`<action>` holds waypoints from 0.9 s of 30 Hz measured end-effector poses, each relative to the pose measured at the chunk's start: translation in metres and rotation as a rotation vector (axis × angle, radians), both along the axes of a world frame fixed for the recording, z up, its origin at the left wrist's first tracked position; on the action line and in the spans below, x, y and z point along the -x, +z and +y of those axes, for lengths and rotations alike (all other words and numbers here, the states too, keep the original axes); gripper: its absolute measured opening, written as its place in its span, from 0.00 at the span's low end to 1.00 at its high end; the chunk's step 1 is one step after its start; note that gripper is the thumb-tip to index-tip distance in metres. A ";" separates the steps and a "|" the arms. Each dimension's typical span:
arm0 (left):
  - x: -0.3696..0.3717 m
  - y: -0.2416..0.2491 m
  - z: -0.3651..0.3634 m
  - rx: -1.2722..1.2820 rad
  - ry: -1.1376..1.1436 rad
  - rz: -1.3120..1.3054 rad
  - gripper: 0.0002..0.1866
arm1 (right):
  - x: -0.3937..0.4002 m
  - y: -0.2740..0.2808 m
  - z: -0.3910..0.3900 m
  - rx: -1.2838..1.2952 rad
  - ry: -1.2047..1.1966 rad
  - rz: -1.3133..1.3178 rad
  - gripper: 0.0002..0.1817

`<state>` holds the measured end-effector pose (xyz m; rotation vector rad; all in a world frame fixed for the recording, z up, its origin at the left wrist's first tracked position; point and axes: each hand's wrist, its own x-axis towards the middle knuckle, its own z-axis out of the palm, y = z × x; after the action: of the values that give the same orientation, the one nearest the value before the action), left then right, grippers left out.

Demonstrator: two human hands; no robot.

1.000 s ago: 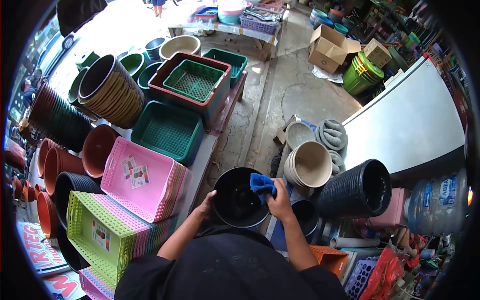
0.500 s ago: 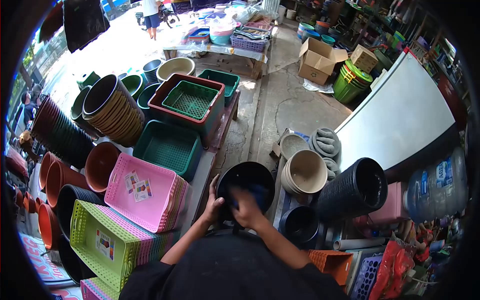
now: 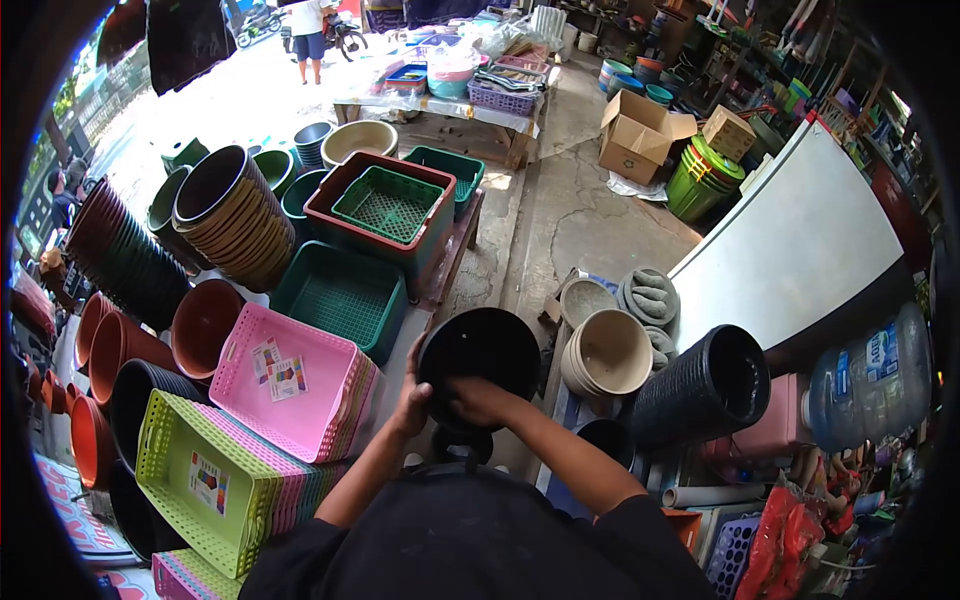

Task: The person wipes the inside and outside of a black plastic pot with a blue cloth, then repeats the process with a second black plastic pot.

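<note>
A round black pot point(image 3: 495, 345) is held tilted in front of the body, its dark opening facing up. My left hand point(image 3: 411, 395) grips its left rim, thumb over the edge and fingers on the outer wall. Inside the pot's lower part is my right hand point(image 3: 474, 402), its fingers bent down and mostly lost in the dark, so what they hold cannot be made out. A smaller dark round object point(image 3: 463, 443) shows just below the pot.
Pink baskets point(image 3: 287, 385) and green baskets point(image 3: 205, 480) are stacked at left. Cream pots point(image 3: 612, 352), black pots point(image 3: 700, 385) and a water bottle point(image 3: 870, 375) stand at right. A person point(image 3: 308, 38) stands at the far upper left.
The black pot has come up and slightly left, with its opening more in view. My right hand has moved slightly left inside it, and the blue blur there no longer shows.
</note>
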<state>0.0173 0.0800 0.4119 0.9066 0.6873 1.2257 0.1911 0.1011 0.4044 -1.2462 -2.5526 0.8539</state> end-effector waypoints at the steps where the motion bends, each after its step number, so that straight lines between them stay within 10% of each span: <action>1: 0.005 -0.001 0.000 0.010 -0.013 -0.029 0.63 | 0.001 0.015 -0.004 0.066 0.107 -0.006 0.17; 2: 0.009 -0.003 -0.001 0.023 -0.024 -0.057 0.62 | -0.001 0.032 -0.003 0.072 0.114 -0.006 0.17; 4: 0.014 -0.003 -0.003 0.005 -0.030 0.040 0.62 | -0.002 0.083 0.001 0.261 0.196 -0.853 0.25; 8: 0.017 0.002 -0.002 0.048 -0.087 0.139 0.63 | -0.041 -0.021 0.012 -0.664 -0.152 -0.167 0.27; 10: 0.021 0.017 -0.004 0.027 -0.035 0.200 0.64 | -0.032 0.008 0.000 -0.416 -0.032 -0.511 0.29; 11: 0.020 0.017 -0.006 0.009 0.014 0.207 0.65 | -0.006 0.082 -0.003 0.210 0.111 -0.697 0.27; 13: 0.020 -0.012 -0.004 -0.044 0.058 0.285 0.65 | 0.002 0.017 -0.031 -0.157 0.094 -0.412 0.22; 18: 0.002 -0.042 -0.022 -0.058 0.136 0.415 0.67 | 0.044 0.042 -0.022 1.218 -0.744 1.493 0.27; 20: 0.000 -0.035 -0.023 -0.084 0.162 0.462 0.68 | 0.028 0.069 -0.011 1.103 -0.815 1.799 0.26; 26: 0.006 -0.031 -0.023 0.112 0.107 -0.081 0.62 | -0.020 0.116 -0.017 0.576 -0.774 2.056 0.26; 27: 0.009 -0.043 -0.026 0.162 0.064 -0.108 0.59 | -0.032 0.095 -0.020 0.005 -0.815 1.421 0.27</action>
<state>0.0083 0.0541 0.3692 0.6843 0.7220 1.2469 0.2229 0.0812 0.4995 -0.9244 -0.8379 0.9581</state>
